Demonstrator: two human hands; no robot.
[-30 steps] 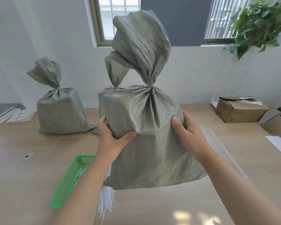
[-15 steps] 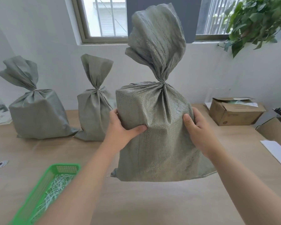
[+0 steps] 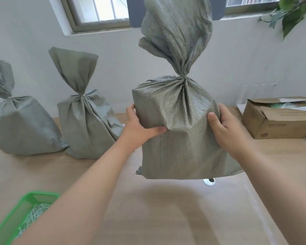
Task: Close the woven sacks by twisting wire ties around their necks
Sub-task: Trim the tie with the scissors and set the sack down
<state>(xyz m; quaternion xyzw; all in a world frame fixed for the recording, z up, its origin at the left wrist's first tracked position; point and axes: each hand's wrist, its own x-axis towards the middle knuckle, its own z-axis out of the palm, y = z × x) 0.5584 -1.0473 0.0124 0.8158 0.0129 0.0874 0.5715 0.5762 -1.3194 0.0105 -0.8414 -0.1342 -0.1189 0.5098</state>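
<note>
Sack (image 3: 180, 138) at centre, held upright just above the table (image 3: 166, 214), neck cinched at 12 o'clock; the tie itself cannot be made out. Left hand (image 3: 140, 128) grips its 9 o'clock flank, thumb curled across the front. Right hand (image 3: 226, 131) grips the 3 o'clock flank likewise. Second sack (image 3: 88, 128) and third sack (image 3: 19, 126) stand tied at 9 to 10 o'clock. Green basket (image 3: 11, 220) with wire ties (image 3: 34, 214) at 7 o'clock. Cardboard box (image 3: 279, 121) at 3 o'clock.

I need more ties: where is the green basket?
In the head view, the green basket sits at bottom left on the table, beside the left forearm.
</note>
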